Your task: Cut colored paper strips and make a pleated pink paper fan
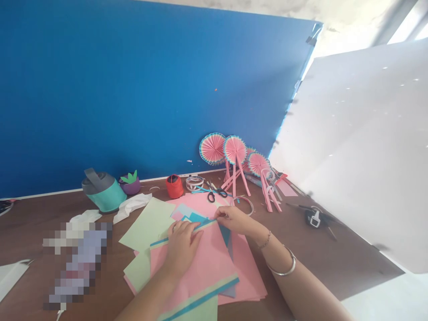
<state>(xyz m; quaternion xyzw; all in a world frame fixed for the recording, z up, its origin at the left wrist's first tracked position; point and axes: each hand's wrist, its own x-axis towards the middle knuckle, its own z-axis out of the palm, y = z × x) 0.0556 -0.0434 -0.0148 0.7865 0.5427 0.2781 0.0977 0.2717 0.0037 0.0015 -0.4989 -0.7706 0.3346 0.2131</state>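
Note:
A pink paper sheet (203, 263) lies in front of me, with pale green and blue strips along its near and far edges. My left hand (182, 245) rests on it, fingers laid out along the far strip, pressing it down. With thumb and fingers pinched together, my right hand (232, 219) holds the sheet's far right corner, where the blue strip ends. Underneath and around are more pink sheets (249, 278), pale green sheets (147, 225) and some blue pieces. Scissors (216, 194) with black handles lie just beyond the stack.
Several pink folded-paper fans (235, 150) with long handles stand at the back right. Tape rolls (195, 183), a red spool (174, 187), a purple pot (130, 184) and a teal container (104, 192) line the back. A glue gun (314, 217) lies to the right. Blue and white boards surround the table.

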